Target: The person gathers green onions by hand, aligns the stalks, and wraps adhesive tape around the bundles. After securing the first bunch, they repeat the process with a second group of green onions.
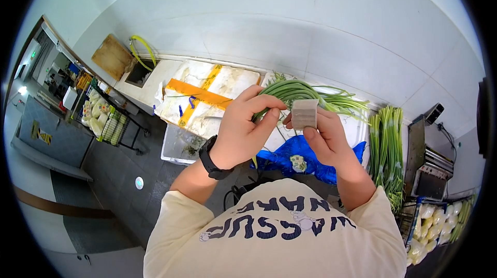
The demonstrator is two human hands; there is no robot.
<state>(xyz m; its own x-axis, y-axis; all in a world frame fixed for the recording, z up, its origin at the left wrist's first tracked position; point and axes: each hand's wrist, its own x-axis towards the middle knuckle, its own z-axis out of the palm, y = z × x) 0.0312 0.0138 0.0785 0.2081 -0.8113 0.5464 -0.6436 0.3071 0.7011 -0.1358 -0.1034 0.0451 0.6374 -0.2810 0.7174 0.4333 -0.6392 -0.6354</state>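
Observation:
In the head view my left hand (pixel 242 125), with a black watch on the wrist, is closed around the near end of a bunch of long green stalks (pixel 297 90). Its thumb and forefinger come close together at the stalks; whether they also pinch a strip of tape is too small to tell. My right hand (pixel 329 138) grips a beige roll of tape (pixel 304 114), holding it upright beside the bunch. The stalks arch over behind the roll and fan out rightward over a white surface. Below my hands lies a blue plastic bag (pixel 287 152) with a pale label.
White foam boxes with orange tape (pixel 207 91) stand at left, above an open white box (pixel 176 146). Bundled green stalks (pixel 385 146) lie at right, near a metal machine (pixel 429 169). A crate of bagged vegetables (pixel 429 226) sits lower right. A loaded cart (pixel 111 122) stands far left.

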